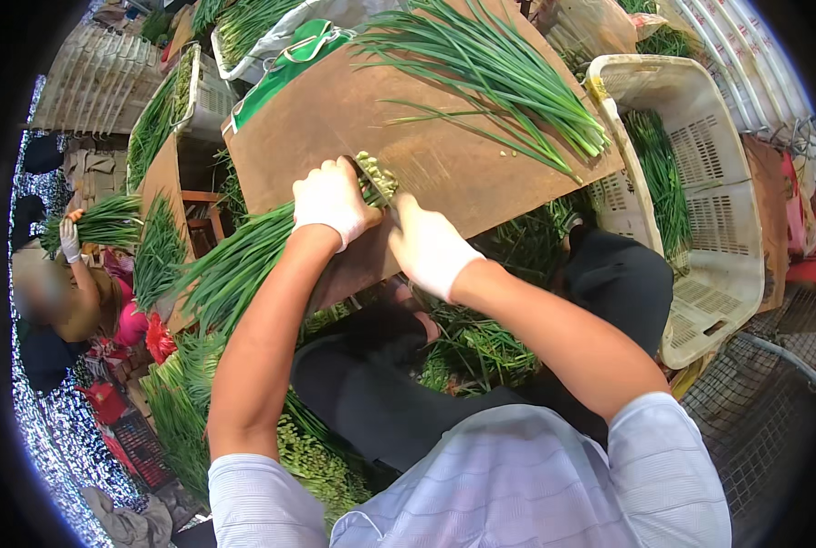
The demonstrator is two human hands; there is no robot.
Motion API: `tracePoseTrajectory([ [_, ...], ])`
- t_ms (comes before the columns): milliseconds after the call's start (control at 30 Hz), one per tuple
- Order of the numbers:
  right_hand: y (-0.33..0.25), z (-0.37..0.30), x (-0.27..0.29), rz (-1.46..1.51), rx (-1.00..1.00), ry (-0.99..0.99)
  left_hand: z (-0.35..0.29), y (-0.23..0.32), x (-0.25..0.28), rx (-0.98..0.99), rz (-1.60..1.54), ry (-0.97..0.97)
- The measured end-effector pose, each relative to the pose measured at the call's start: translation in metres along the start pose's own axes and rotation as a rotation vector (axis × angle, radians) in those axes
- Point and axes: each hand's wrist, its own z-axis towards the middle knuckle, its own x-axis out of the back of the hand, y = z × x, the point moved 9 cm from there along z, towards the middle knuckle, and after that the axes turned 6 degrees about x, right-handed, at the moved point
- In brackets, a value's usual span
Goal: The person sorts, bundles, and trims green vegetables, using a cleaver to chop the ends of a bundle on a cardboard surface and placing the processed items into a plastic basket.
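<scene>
My left hand [331, 203], in a white glove, is closed round a bunch of garlic chives [248, 258] near its pale cut ends. The long green leaves trail down and left past the edge of a brown board [321, 119]. My right hand [433, 245], also gloved, grips a knife [377, 181] whose blade stands against the stem ends, just right of my left hand. The knife's handle is hidden in my fist. A few pale stem pieces cling by the blade. Another chive bunch [517, 87] lies loose on the board's far right part.
A white plastic crate [711, 219] holding chives stands at the right. Green strapping [284, 73] lies at the board's far left edge. Chive heaps [481, 352] lie below the board and by my legs. Further left, another person's gloved hand [69, 239] holds chives.
</scene>
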Motion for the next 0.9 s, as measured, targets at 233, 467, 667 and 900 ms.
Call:
tracePoseTrajectory([
  [233,0.016,-0.022,-0.001,0.006,-0.061,-0.084,-0.002,-0.007,-0.001,-0.006,-0.011,-0.005],
  [467,0.012,0.043,-0.001,-0.075,-0.029,-0.060,-0.015,-0.001,0.000,-0.050,-0.044,0.154],
  [667,-0.002,0.036,0.064,-0.218,0.152,-0.080,-0.074,-0.034,-0.006,-0.134,-0.080,0.315],
  [900,0.002,0.023,0.061,-0.744,0.225,-0.300,-0.122,-0.125,0.065,-0.172,-0.881,0.654],
])
